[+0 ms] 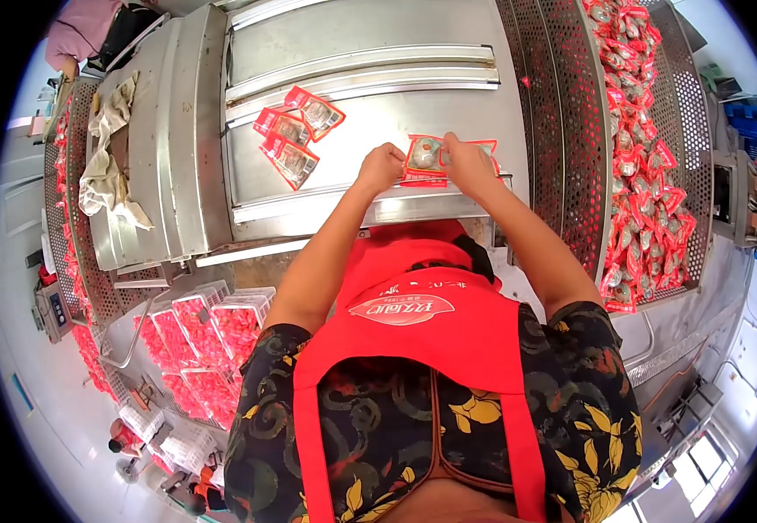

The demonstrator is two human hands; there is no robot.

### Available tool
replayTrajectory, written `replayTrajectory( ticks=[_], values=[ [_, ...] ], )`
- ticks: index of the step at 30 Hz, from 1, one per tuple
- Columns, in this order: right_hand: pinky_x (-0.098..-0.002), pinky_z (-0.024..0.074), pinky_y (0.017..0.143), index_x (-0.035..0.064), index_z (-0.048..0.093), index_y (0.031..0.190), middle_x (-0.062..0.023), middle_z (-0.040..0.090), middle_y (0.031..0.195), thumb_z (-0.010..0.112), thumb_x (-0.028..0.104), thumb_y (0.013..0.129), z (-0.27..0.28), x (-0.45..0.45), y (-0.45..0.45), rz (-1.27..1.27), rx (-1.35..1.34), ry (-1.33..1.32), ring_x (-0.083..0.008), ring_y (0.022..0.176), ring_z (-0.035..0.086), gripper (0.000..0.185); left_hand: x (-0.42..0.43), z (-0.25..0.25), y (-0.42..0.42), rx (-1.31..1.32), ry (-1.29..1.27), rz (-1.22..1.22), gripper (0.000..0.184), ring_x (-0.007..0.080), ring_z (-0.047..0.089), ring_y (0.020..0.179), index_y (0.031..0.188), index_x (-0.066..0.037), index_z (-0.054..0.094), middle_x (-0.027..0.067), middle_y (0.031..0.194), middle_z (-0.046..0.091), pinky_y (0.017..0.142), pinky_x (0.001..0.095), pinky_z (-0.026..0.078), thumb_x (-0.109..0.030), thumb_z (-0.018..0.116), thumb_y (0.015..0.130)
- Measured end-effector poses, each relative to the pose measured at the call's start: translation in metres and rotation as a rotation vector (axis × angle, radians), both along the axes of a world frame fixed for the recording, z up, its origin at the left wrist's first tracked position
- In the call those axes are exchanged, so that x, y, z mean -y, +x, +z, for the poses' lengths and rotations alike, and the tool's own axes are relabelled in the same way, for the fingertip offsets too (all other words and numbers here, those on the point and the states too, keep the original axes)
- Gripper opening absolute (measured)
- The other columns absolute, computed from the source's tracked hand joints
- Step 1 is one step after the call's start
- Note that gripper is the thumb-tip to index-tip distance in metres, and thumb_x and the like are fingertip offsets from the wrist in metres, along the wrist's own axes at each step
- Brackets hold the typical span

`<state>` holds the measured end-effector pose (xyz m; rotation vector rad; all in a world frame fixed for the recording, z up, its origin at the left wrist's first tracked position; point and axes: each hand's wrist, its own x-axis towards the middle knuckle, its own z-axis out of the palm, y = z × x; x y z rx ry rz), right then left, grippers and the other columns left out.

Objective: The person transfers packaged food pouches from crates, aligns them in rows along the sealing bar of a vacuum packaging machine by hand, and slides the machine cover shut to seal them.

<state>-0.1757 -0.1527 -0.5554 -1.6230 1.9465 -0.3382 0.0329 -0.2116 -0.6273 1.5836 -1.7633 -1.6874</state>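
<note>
A red-edged clear food packet (425, 154) lies at the front of the steel worktop, with round greyish contents showing through. My right hand (472, 167) grips it from the right, its fingers partly covering the packet. At the packet's left edge my left hand (383, 166) is closed, fingertips pinched against the border. More red packaging (424, 182) shows beneath, but I cannot tell how many packets are stacked. To the left, several similar packets (292, 162) lie in a loose, overlapping group on the metal.
Metal rails (361, 74) cross the steel worktop (352, 26). On the right, a perforated metal trough (561, 131) holds many red packets (631, 174). A cloth (112, 161) hangs at left. White crates (195, 305) of red packets stand lower left; another person (82, 35) is at upper left.
</note>
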Motion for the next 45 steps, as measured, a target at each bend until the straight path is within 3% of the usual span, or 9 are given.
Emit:
replayTrajectory(
  ticks=[8,12,15,19,22,26,31,35,45],
  values=[
    [-0.0457,0.0475,0.084,0.0110,0.063,0.106,-0.0133,0.057,0.108,0.059,0.009,0.085,-0.008,-0.036,0.002,0.470,-0.100,-0.032,-0.0354,0.105,0.054,0.022,-0.005,0.049,0.001,0.227,-0.082,-0.027,0.029,0.0310,0.065,0.098,0.100,-0.007,0.065,0.0132,0.100,0.070,0.083,0.0376,0.052,-0.016,0.071,0.073],
    [-0.0477,0.0450,0.096,0.0169,0.062,0.122,-0.0186,0.052,0.131,0.056,0.006,0.086,0.017,-0.046,0.003,0.455,-0.153,-0.177,-0.0400,0.121,0.048,0.038,0.035,0.073,0.048,0.479,-0.916,0.380,0.060,0.0367,0.049,0.118,0.129,-0.009,0.050,0.0197,0.139,0.044,0.099,0.0438,0.041,-0.008,0.072,0.074],
    [-0.0466,0.0466,0.091,0.0101,0.062,0.116,-0.0191,0.060,0.114,0.075,0.011,0.072,0.038,-0.046,0.009,0.370,-0.023,-0.148,-0.0406,0.108,0.056,0.045,0.075,0.066,0.081,0.669,-0.925,0.316,0.064,0.0439,0.045,0.120,0.142,-0.014,0.043,0.0229,0.141,0.041,0.102,0.0532,0.035,-0.012,0.065,0.081],
    [-0.0358,0.0521,0.077,0.0042,0.063,0.109,-0.0139,0.066,0.098,0.074,0.011,0.078,0.007,-0.038,0.019,0.301,0.108,-0.178,-0.0280,0.087,0.065,0.034,0.083,0.060,0.095,0.461,-0.729,0.173,0.022,0.0392,0.061,0.096,0.106,-0.005,0.059,0.0206,0.111,0.055,0.076,0.0487,0.052,-0.007,0.052,0.086],
    [-0.0270,0.0486,0.058,0.0025,0.062,0.110,-0.0124,0.069,0.092,0.063,0.022,0.094,-0.022,-0.020,0.031,0.020,0.605,0.119,-0.0139,0.068,0.062,0.025,0.044,0.062,0.087,0.298,-0.821,0.067,0.020,0.0374,0.059,0.097,0.105,-0.005,0.054,0.0187,0.109,0.053,0.075,0.0478,0.052,-0.010,0.052,0.086],
    [-0.0280,0.0485,0.057,0.0008,0.059,0.118,-0.0126,0.069,0.090,0.048,0.039,0.099,-0.036,0.027,0.070,-0.399,1.089,0.587,-0.0192,0.069,0.063,0.044,-0.010,0.055,0.085,0.114,-0.921,-0.064,0.027,0.0359,0.056,0.104,0.108,-0.006,0.057,0.0159,0.115,0.054,0.086,0.0445,0.049,-0.008,0.056,0.081],
    [-0.0222,0.0417,0.046,0.0023,0.066,0.086,-0.0047,0.063,0.073,0.066,0.011,0.087,-0.041,0.041,0.097,-0.472,1.043,0.604,-0.0112,0.054,0.054,0.008,-0.031,0.091,0.111,-0.102,-1.043,-0.347,0.015,0.0344,0.054,0.113,0.089,-0.008,0.066,0.0071,0.103,0.064,0.092,0.0444,0.044,-0.011,0.067,0.074],
    [-0.0201,0.0383,0.042,0.0003,0.064,0.092,-0.0102,0.067,0.078,0.066,0.011,0.086,-0.022,0.043,0.098,-0.531,1.000,0.669,-0.0096,0.051,0.052,0.012,-0.032,0.097,0.123,-0.140,-0.585,0.300,0.014,0.0286,0.066,0.089,0.094,-0.003,0.063,0.0148,0.095,0.067,0.074,0.0362,0.052,-0.014,0.067,0.086],
    [-0.0200,0.0364,0.039,-0.0005,0.057,0.093,-0.0118,0.069,0.079,0.070,0.001,0.077,-0.027,0.040,0.101,-0.402,0.984,0.734,-0.0098,0.049,0.053,0.021,0.000,0.021,0.118,-0.152,0.137,0.200,0.035,0.0148,0.065,0.069,0.107,0.001,0.055,0.0103,0.079,0.068,0.062,0.0286,0.053,-0.010,0.073,0.079]
  ],
)
